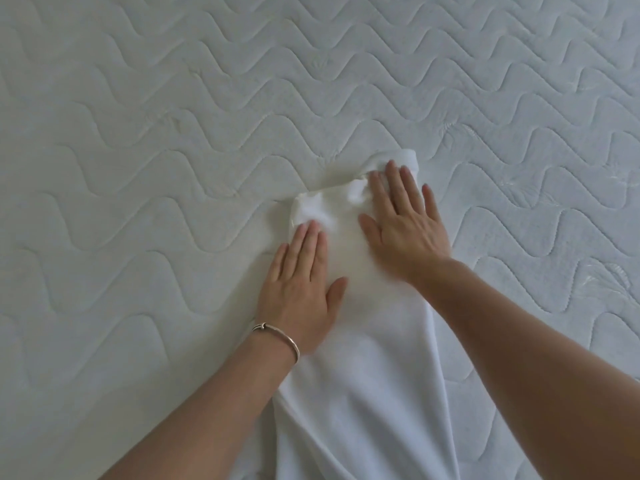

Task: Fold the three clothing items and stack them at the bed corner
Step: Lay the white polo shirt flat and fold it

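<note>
Now both hands lie flat on 1 white garment (363, 368), which is spread on the quilted mattress (138, 133). The garment is a long, narrow strip that runs from the bottom middle of the frame up to the middle. It is hard to tell what kind of clothing it is, maybe pants or a folded shirt.

The step looks like smoothing the cloth so it can be folded. To do it well, the palms should press down softly and slide from the middle out to the sides, so the bumps go away. The top end is a bit bunched up, so it needs to be flattened first. The long sides should line up, or the next fold will come out crooked.

The left hand (301, 289), with a thin bracelet (277, 336) on its wrist, sits on the left side of the garment. Its fingers are straight and close together, and they press down and hold nothing. The right hand (405, 223) rests on the top right end, fingers spread wide, fingertips on the bunched part. It presses too and grabs nothing.

Only 1 of the 3 items shows, and the bed corner is out of view.
</note>
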A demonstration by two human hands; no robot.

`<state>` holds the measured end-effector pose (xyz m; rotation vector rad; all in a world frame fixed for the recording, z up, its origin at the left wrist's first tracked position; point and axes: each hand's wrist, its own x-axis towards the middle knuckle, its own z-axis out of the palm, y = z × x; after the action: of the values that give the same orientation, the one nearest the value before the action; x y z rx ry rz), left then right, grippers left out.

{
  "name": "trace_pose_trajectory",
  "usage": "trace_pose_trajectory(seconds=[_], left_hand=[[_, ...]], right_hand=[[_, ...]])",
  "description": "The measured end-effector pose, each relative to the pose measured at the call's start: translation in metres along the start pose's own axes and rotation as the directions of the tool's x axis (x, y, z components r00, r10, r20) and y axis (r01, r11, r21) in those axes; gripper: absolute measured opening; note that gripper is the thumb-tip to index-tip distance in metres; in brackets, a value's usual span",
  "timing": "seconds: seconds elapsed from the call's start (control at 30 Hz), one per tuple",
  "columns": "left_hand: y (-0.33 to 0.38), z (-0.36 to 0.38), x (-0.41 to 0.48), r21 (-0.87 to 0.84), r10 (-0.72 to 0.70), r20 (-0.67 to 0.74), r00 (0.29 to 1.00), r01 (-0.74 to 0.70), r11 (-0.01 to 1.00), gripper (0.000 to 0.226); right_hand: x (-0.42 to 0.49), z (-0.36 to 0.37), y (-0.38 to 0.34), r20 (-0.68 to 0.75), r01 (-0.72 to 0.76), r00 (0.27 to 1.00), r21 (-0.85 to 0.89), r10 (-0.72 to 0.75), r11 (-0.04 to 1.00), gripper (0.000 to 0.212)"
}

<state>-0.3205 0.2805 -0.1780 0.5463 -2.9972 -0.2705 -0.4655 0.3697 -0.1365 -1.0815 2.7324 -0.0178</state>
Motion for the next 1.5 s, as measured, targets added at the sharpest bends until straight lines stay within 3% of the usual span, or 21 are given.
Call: trace_pose_trajectory(seconds=[0.3, 0.47, 0.63, 0.87, 0.93, 1.03, 1.23, 1.5], left_hand=[[-0.002, 0.003, 0.001, -0.013, -0.081, -0.044, 0.996, 0.081, 0.997, 0.065], [0.01, -0.005, 0.014, 0.011, -0.093, -0.12, 0.988, 0.095, 0.995, 0.065], [0.003, 0.007, 0.028, 0.013, -0.118, -0.098, 0.988, 0.12, 0.993, 0.07], [-0.004, 0.008, 0.037, -0.103, -0.064, -0.167, 0.984, 0.047, 0.994, 0.066], [-0.01, 0.006, 0.042, -0.295, -0.218, -0.249, 0.944, 0.14, 0.945, 0.056], [-0.017, -0.007, 0.05, -0.655, -0.528, -0.169, 0.832, 0.305, 0.691, 0.05], [-0.016, -0.022, 0.068, -0.823, -0.595, -0.104, 0.797, 0.267, 0.501, 0.047], [-0.024, -0.009, 0.081, -0.725, -0.55, -0.105, 0.829, 0.315, 0.612, 0.039]], right_hand=[[0.012, 0.016, 0.001, 0.048, -0.015, 0.999, 0.0, 0.015, 1.0, 0.071], [0.009, 0.005, -0.006, -0.123, 0.007, 0.992, 0.031, -0.004, 0.999, 0.066], [0.018, 0.021, -0.006, -0.011, 0.025, 1.0, 0.008, -0.025, 1.0, 0.061], [0.019, 0.025, -0.003, -0.034, 0.01, 0.999, 0.06, -0.008, 0.998, 0.062], [0.018, 0.023, -0.003, -0.055, 0.015, 0.998, 0.096, -0.01, 0.995, 0.06], [0.016, 0.021, -0.001, -0.06, 0.009, 0.998, 0.135, -0.001, 0.991, 0.058], [0.011, 0.014, -0.001, -0.113, -0.022, 0.993, 0.152, 0.04, 0.988, 0.053], [0.008, 0.014, 0.001, -0.05, -0.034, 0.998, 0.09, 0.039, 0.995, 0.057]])
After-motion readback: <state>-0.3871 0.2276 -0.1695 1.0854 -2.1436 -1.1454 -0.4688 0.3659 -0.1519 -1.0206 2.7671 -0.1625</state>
